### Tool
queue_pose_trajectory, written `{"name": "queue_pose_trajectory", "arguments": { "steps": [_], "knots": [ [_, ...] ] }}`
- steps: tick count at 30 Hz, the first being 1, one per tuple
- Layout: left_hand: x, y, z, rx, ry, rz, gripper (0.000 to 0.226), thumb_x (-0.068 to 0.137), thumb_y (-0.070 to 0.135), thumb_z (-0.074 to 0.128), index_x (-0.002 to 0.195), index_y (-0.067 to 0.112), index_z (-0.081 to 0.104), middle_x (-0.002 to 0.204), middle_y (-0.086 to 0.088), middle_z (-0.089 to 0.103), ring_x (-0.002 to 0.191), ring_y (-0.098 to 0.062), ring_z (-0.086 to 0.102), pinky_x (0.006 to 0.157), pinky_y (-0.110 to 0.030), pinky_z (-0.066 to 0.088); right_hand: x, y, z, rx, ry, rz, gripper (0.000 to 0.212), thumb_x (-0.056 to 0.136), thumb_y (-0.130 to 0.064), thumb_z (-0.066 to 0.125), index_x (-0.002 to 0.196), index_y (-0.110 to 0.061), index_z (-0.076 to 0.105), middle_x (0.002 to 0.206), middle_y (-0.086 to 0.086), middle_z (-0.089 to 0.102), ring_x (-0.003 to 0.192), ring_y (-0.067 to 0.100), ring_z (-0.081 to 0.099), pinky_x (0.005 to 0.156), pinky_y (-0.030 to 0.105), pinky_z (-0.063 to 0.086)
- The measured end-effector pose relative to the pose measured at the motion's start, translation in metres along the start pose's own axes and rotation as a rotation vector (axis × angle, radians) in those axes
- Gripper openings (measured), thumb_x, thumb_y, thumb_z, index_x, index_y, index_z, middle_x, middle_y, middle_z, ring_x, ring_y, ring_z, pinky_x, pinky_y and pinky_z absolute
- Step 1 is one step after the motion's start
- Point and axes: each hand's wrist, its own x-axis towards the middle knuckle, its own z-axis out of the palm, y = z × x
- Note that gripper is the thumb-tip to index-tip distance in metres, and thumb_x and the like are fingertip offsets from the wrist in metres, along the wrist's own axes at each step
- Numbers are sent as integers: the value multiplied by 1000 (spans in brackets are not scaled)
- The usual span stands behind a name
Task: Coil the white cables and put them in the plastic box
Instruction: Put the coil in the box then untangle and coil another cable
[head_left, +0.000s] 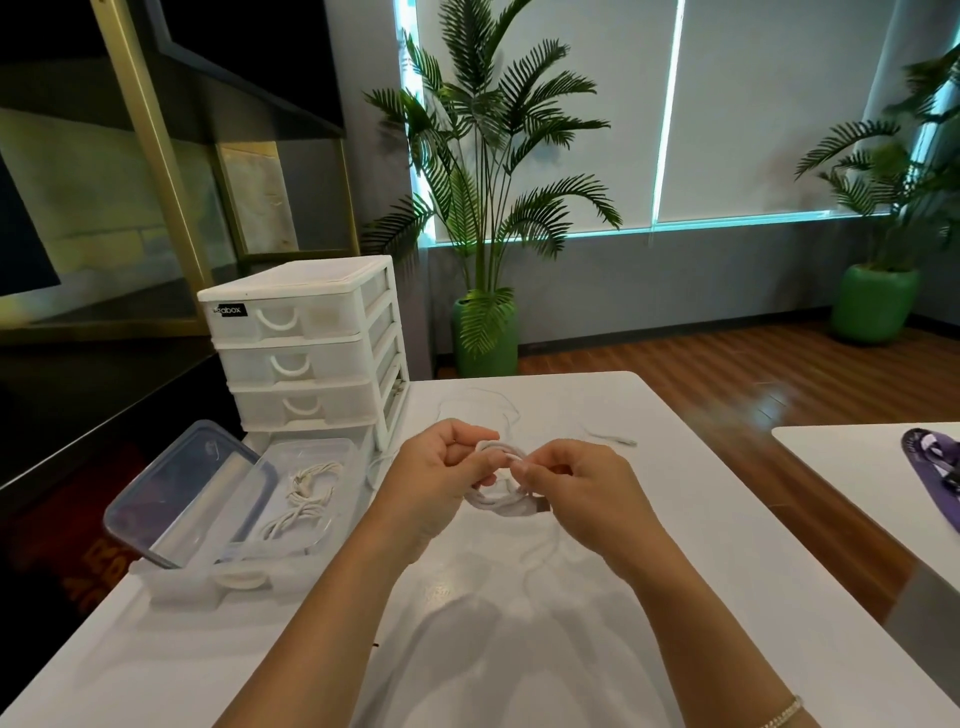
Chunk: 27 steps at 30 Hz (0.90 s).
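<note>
Above the middle of the white table (519, 623), both hands hold a coiled white cable (496, 501). My left hand (439, 470) grips the coil's left side with curled fingers. My right hand (566, 486) pinches a strand at the top of the coil. A loose tail of the cable hangs toward the table under my right hand. The clear plastic box (332, 519) sits open at the left, with two coiled white cables (306, 493) inside. Its lid (182, 493) leans against the box's left side. More loose white cables (483, 402) lie further back on the table.
A white three-drawer plastic unit (306, 343) stands behind the box at the table's back left. A second table (872, 467) at the right carries a purple object (935, 457). Potted palms (485, 208) stand on the wooden floor beyond.
</note>
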Motion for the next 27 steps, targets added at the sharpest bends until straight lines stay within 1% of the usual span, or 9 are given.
{"name": "queue_pose_trajectory", "arguments": {
  "steps": [5,9,11,14,17,19,21,23,27],
  "knots": [
    [1,-4,0,201,10,157,10,86,17,63,85,27,59,93,-4,69,85,-20,64,79,-30,53,4,-1,1,269,-56,213,24,87,-24,59,68,-12,65,64,-4,58,61,9,47,59,21,35],
    [1,-6,0,295,10,249,16,87,18,62,82,32,56,94,-1,69,90,-18,65,81,-29,54,4,-1,1,372,-31,270,29,87,-22,58,64,-5,62,61,4,53,56,15,40,56,25,33],
    [1,-7,1,322,14,282,17,87,16,61,82,32,55,96,-1,69,92,-18,65,81,-27,53,4,-2,2,416,-45,284,33,89,-27,57,65,-5,61,62,9,56,54,16,40,55,27,35],
    [3,-11,-3,350,54,299,14,88,14,60,86,27,57,95,0,70,91,-15,67,77,-19,51,4,-2,1,478,-56,312,33,88,-31,60,68,-4,60,47,2,53,48,15,38,52,27,33],
    [6,-12,-10,379,107,283,12,88,13,61,88,25,58,88,5,68,84,-9,65,68,-5,48,5,1,-6,549,-31,290,25,85,-22,64,67,-4,59,39,-2,49,48,14,34,51,26,28],
    [6,-13,-12,372,106,241,11,87,15,62,87,25,58,89,6,68,85,-10,64,66,-6,46,6,3,-10,573,-27,255,21,84,-18,64,67,-6,63,40,-2,49,50,14,35,52,26,27],
    [7,-12,-12,344,81,169,10,87,18,62,84,25,56,90,3,68,87,-14,64,70,-16,50,7,4,-11,597,-22,227,13,83,-15,65,75,-6,68,44,-1,48,50,12,36,54,26,29],
    [7,-10,-11,246,39,83,9,88,17,61,83,20,54,82,4,69,83,-17,64,68,-23,51,8,7,-11,632,-1,215,10,83,-14,65,84,-5,70,47,0,45,49,12,36,55,26,32],
    [4,0,-13,-207,-96,-77,12,90,3,54,79,10,52,69,-1,72,69,-17,63,58,-21,46,8,5,-13,556,85,208,10,86,-20,64,87,-12,69,50,-3,43,53,13,33,51,25,32]
  ]
}}
